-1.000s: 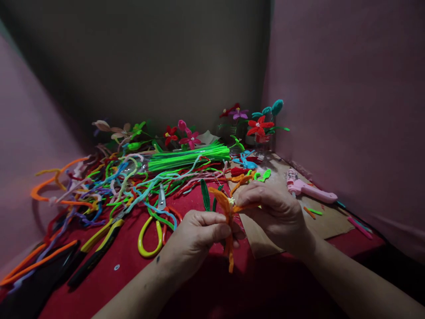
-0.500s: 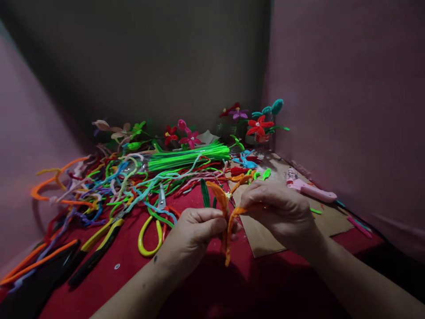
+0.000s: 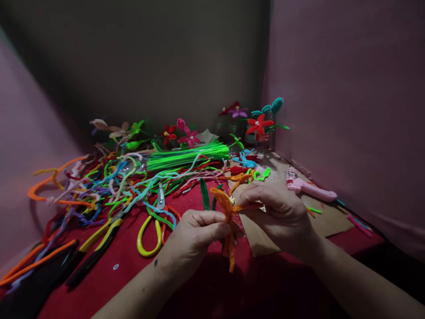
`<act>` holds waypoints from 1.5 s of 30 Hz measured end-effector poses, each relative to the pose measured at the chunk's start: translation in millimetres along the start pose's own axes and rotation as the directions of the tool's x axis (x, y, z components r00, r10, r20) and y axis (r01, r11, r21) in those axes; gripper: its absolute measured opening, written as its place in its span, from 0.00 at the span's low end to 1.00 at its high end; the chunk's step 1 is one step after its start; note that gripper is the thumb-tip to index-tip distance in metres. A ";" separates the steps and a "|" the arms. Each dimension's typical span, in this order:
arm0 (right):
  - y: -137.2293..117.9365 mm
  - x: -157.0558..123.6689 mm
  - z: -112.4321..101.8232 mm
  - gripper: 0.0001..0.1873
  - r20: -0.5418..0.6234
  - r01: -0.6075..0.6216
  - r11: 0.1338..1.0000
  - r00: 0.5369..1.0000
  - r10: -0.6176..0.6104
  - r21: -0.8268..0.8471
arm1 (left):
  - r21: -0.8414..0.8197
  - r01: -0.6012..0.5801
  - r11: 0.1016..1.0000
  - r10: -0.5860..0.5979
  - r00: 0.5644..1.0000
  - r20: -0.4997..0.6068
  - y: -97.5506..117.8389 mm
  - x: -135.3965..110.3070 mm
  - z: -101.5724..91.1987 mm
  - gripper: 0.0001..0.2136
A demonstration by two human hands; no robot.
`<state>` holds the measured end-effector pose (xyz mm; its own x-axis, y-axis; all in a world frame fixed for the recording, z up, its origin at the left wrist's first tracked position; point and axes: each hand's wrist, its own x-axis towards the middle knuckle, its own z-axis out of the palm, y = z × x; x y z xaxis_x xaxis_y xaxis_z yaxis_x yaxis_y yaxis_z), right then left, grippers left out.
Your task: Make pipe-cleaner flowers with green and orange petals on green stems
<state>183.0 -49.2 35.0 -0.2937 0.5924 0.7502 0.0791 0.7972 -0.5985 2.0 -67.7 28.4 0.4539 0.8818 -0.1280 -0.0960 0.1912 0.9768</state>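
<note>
Between my hands is an orange pipe-cleaner flower (image 3: 223, 200) with a small pale yellow centre (image 3: 232, 200). My left hand (image 3: 204, 232) pinches it at the base between thumb and fingers, and orange ends hang below the grip. My right hand (image 3: 277, 210) is closed on an orange pipe-cleaner petal (image 3: 247, 207) that points right from the flower's base; part of the petal is hidden by the fingers. Dark green pipe-cleaner leaves (image 3: 204, 194) show just behind my left hand.
Yellow-handled scissors (image 3: 149, 237) and pliers (image 3: 96, 248) lie left on the red cloth. Tangled pipe cleaners (image 3: 99, 190) and a green bundle (image 3: 189, 155) lie behind. A pink glue gun (image 3: 312, 189) rests on cardboard (image 3: 262, 239) at right; finished flowers (image 3: 260, 125) stand at the back.
The loose orange petal has moved in against the flower's base, and its end now hangs beside the other stem ends. Both hands stay nearly in place.
</note>
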 end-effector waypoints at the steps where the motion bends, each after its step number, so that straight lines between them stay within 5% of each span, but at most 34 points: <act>1: -0.1 -0.2 0.3 0.06 0.004 0.005 1.000 1.000 -0.005 -0.011 | 0.005 -0.001 1.000 0.001 1.000 0.002 0.1 -0.3 -0.2 0.07; 5: -2.9 -3.7 4.6 0.09 -0.034 -0.022 1.000 0.999 0.021 -0.019 | 0.025 0.002 1.000 -0.002 1.000 0.014 0.4 -1.7 -0.6 0.07; 9: -6.1 -11.0 12.6 0.20 -0.083 -0.255 0.927 0.954 0.287 0.274 | -0.024 -0.017 1.000 0.018 1.000 0.023 0.7 -1.1 -0.8 0.06; 14: -1.6 -18.8 18.6 0.09 0.189 -0.517 0.623 0.836 0.515 0.587 | -0.049 -0.036 0.998 0.039 0.997 0.061 0.9 -2.0 -0.1 0.06; 19: 3.0 -17.9 18.6 0.04 0.299 -0.573 0.513 0.800 0.521 0.639 | -0.039 0.015 0.999 -0.010 0.992 0.129 1.0 -5.6 -0.1 0.07; 29: -7.6 -10.1 17.1 0.08 0.354 -0.592 0.544 0.800 0.484 0.595 | -0.068 0.096 0.993 -0.077 0.967 0.244 1.7 -6.0 -5.0 0.06; 38: -14.6 -13.3 17.5 0.05 0.149 -0.454 0.704 0.880 0.452 0.546 | 0.099 0.000 0.995 -0.012 0.992 0.127 4.0 -10.8 -3.3 0.08; 45: -12.5 -14.4 25.5 0.02 -0.037 -0.397 0.735 0.867 0.496 0.550 | 0.085 -0.089 0.992 0.086 0.996 0.038 10.7 -10.7 13.3 0.08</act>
<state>161.9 -70.7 24.4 -0.1805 0.9137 0.3642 -0.3489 0.2867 -0.8922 7.9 -80.8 42.5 0.4775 0.8779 -0.0365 -0.0609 0.0745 0.9954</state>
